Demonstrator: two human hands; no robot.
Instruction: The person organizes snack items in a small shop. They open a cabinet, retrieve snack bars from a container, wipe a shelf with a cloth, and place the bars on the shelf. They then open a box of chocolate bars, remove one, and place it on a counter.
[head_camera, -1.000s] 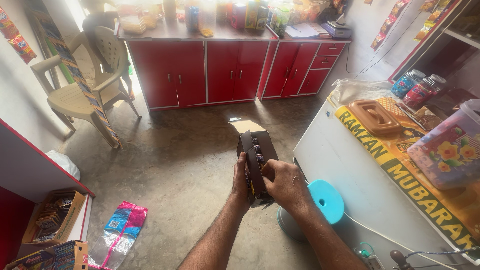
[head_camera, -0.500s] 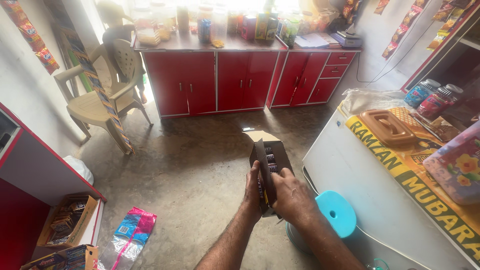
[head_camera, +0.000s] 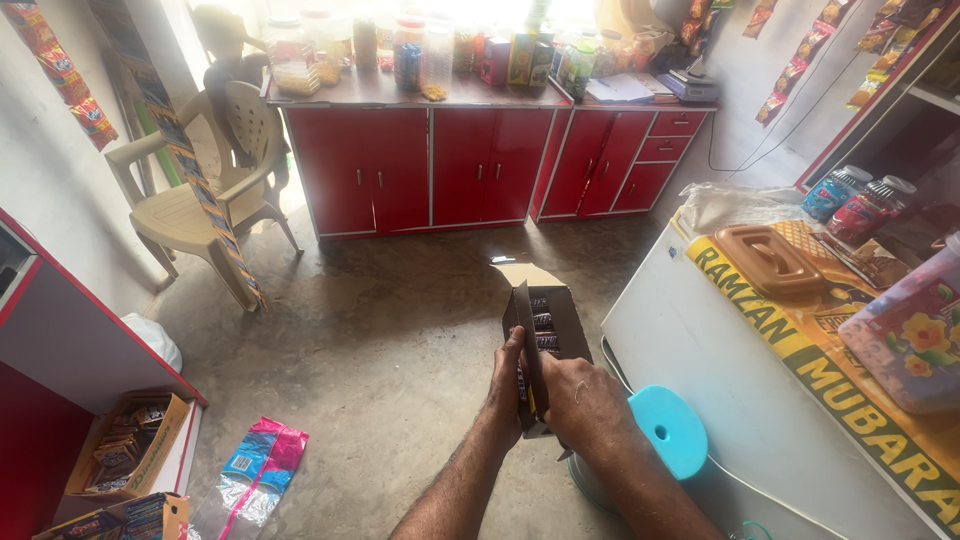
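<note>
We're standing on a bare concrete floor (head_camera: 380, 340), beige plastic chair (head_camera: 200, 200) at far left, red cabinets (head_camera: 470, 160) along the back wall. Our left hand (head_camera: 508, 385) is gripping the brown carton (head_camera: 545, 330) at its left flap, held mid-air over the floor; our right hand (head_camera: 585, 400) is grasping its near end (wrapped bars showing inside). A white chest freezer (head_camera: 700, 350) is sitting at right.

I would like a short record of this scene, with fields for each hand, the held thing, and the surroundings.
Left hand: grips the left side of the brown carton
Right hand: rests on the carton's right side
Carton: open brown cardboard box, wrapped bars inside
Beside: blue round stool, white chest freezer
Behind: red cabinets, beige plastic chair
</note>
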